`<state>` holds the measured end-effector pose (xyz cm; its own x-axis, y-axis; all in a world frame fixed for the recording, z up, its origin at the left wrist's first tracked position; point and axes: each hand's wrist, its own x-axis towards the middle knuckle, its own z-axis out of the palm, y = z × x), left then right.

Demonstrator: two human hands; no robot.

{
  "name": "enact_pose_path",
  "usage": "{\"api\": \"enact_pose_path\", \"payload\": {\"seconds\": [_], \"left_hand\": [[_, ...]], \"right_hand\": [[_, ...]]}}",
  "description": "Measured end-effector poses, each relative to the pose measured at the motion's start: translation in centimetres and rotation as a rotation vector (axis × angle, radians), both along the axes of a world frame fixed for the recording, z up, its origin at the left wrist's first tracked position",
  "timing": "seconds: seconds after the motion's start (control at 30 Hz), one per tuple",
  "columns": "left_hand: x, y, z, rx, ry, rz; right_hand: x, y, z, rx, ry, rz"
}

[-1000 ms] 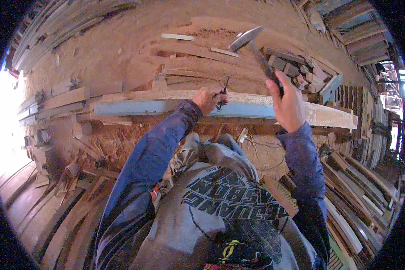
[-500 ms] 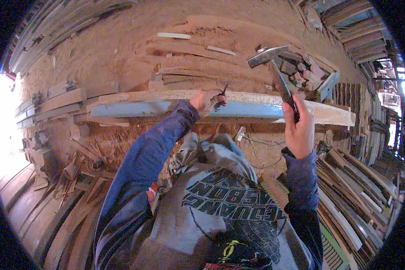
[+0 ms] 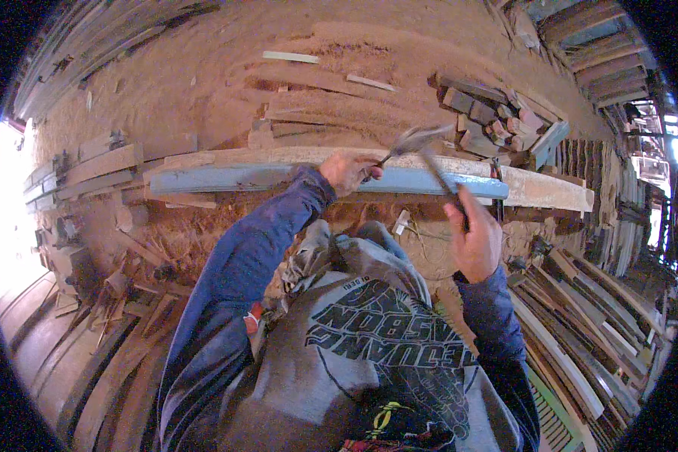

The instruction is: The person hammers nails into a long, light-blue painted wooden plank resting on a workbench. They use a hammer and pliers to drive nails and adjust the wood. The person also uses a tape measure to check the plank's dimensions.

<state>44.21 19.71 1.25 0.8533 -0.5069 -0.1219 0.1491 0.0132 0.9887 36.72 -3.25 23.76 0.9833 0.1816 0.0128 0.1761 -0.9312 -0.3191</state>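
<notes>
My right hand (image 3: 476, 239) is wrapped round the handle of a hammer (image 3: 443, 175), whose head is smeared by motion above the work. My left hand (image 3: 346, 173) pinches a thin dark metal piece (image 3: 384, 160), like a nail or punch; its exact kind is too small to tell. The hammer head is close to the upper end of that piece. Beneath my left hand lies a long blue-painted wooden strip (image 3: 256, 179), along the near side of a pale wooden beam (image 3: 237, 157). A dark clamp-like bar (image 3: 496, 181) crosses the strip's right end.
Beyond the beam, a wooden box (image 3: 551, 145) holds several wood offcuts. Loose boards (image 3: 301, 117) lie on the sawdust-covered ground. Stacked planks (image 3: 580, 324) fill the lower right, with more timber (image 3: 113, 377) at the lower left. A pale cable (image 3: 429, 245) runs below the beam.
My right hand has swung the hammer down and to the left, from raised at the right to near the dark metal piece. My left hand has barely moved.
</notes>
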Motion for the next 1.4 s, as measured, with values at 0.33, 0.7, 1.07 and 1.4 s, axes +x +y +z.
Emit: {"api": "enact_pose_path", "payload": {"seconds": [0.33,0.7,1.07,1.4], "left_hand": [[0.1,-0.1,-3.3,-0.130,-0.131,-0.023],[0.9,-0.2,-3.9,-0.093,0.079,-0.069],[0.5,0.7,2.0,0.278,-0.376,-0.150],[2.3,-0.3,8.3,0.693,-0.736,-0.088]], "right_hand": [[-1.3,-0.9,0.1,0.175,-0.132,-0.221],[-0.6,-0.9,0.6,-0.117,0.267,-0.153],[-0.4,-4.4,-3.9,0.023,-0.085,-0.064],[4.2,-6.4,-17.4,0.168,-0.222,-0.199]]}}
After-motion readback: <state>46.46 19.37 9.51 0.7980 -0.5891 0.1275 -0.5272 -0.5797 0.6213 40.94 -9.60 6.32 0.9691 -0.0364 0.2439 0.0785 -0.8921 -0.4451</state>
